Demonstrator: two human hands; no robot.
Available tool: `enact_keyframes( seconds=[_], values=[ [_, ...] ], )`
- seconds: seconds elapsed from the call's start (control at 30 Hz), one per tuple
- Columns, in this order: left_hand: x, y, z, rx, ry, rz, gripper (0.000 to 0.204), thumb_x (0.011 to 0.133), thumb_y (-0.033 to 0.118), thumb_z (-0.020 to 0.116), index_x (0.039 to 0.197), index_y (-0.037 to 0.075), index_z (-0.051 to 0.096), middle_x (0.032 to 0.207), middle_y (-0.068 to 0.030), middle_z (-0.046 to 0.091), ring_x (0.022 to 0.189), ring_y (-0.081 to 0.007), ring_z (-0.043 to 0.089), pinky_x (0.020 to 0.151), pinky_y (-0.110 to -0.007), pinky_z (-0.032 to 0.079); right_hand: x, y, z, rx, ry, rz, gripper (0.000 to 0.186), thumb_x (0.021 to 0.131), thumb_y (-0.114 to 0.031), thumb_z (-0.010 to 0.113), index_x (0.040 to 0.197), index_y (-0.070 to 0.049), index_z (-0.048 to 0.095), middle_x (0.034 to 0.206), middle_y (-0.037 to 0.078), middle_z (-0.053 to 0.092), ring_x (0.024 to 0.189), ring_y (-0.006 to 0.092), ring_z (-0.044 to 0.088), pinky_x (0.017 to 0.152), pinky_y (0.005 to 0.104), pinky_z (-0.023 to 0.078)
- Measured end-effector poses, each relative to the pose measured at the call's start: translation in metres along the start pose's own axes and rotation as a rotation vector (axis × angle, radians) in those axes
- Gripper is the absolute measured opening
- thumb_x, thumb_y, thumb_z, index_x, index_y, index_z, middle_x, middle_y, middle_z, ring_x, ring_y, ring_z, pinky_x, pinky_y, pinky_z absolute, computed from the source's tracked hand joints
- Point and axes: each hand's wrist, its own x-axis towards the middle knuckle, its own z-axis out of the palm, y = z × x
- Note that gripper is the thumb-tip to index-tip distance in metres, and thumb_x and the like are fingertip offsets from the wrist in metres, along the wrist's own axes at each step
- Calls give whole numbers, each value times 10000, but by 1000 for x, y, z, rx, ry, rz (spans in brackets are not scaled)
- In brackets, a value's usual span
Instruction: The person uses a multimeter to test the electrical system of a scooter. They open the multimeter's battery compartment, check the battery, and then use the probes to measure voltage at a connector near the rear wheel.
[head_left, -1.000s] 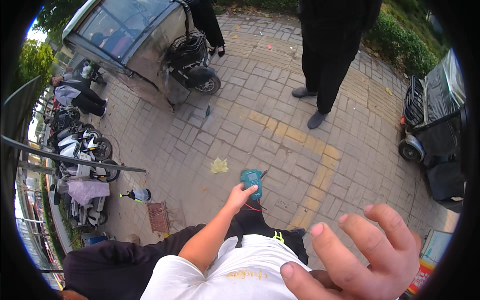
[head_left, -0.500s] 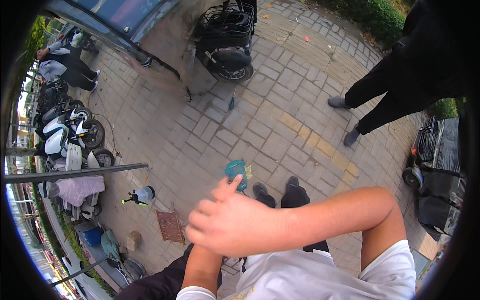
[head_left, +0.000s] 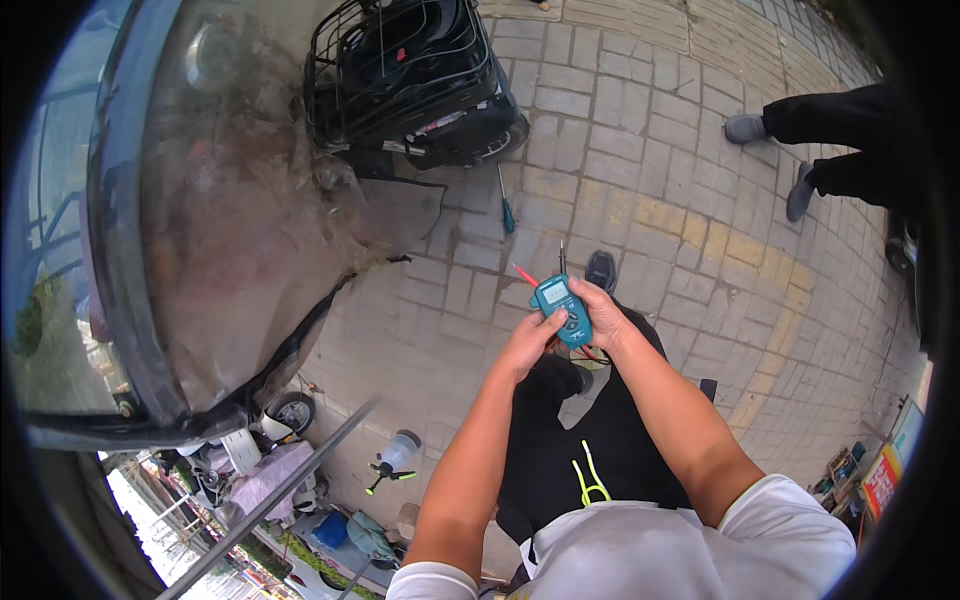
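Both my hands hold a teal multimeter with a small grey screen, out in front of my body above the paving. My left hand grips its left side, the thumb lying on the buttons. Along its right edge, my right hand is closed, thumb near the screen. A red probe and a black probe stick out past the meter's far end. Part of a red and black lead shows below my right hand. The fingers behind the meter are hidden.
Beyond my hands a teal-handled screwdriver lies on the paving beside a black scooter with a wire basket. A vehicle with a dusty clear panel fills the left. A spray bottle stands lower left. Another person's legs are at right.
My arms were crossed, the right hand over the left; now they are uncrossed and both hands hold the multimeter. The view has shifted closer to the scooter and vehicle panel.
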Motion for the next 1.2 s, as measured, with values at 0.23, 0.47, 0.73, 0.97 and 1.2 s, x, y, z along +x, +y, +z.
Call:
enact_keyframes(
  seconds=[0.23, 0.47, 0.73, 0.97, 1.2],
  values=[
    [207, 5, -103, 391, -49, -5, 527, 959, 430, 599, 1218, -26, 551, 1091, -124, 631, 979, -168, 593, 875, -304, 475, 188, -19, -121, 33, 393, -272, 277, 877, -179, 694, 1084, -23, 597, 883, 60, 669, 745, 148, 662, 677, 314, 573],
    [306, 73, -230, 731, 204, 567, 456, 961, 278, 631, 1273, -43, 542, 1175, -148, 636, 1091, -182, 586, 954, -311, 456, 375, -29, -236, -619, 568, -351, 411, 809, -164, 728, 1135, 41, 585, 930, 121, 672, 742, 165, 647, 643, 315, 538],
    [257, 146, -281, 753, 839, 1438, 270, 937, 131, 647, 1137, -44, 606, 1050, -56, 629, 931, -98, 558, 838, -227, 445, 463, -35, -275, -1291, 621, -542, 599, 736, -157, 747, 1263, 40, 542, 1105, 270, 649, 1053, 389, 631, 903, 421, 496],
    [232, 211, -312, 762, 1152, 1593, 476, 874, 191, 702, 1263, -45, 560, 1191, -144, 596, 1082, -221, 562, 946, -336, 442, 463, -33, -275, -1591, 732, -314, 407, 738, -136, 759, 1088, 11, 611, 1010, 253, 664, 991, 413, 632, 842, 453, 502],
    [237, 234, -329, 712, 1086, 1785, 408, 825, 134, 684, 1186, -39, 603, 1115, -157, 620, 1053, -283, 579, 947, -370, 438, 446, -62, -229, -1884, 823, -384, 429, 773, -249, 733, 1096, 14, 625, 1080, 245, 653, 1028, 409, 621, 866, 461, 495]
  ],
)
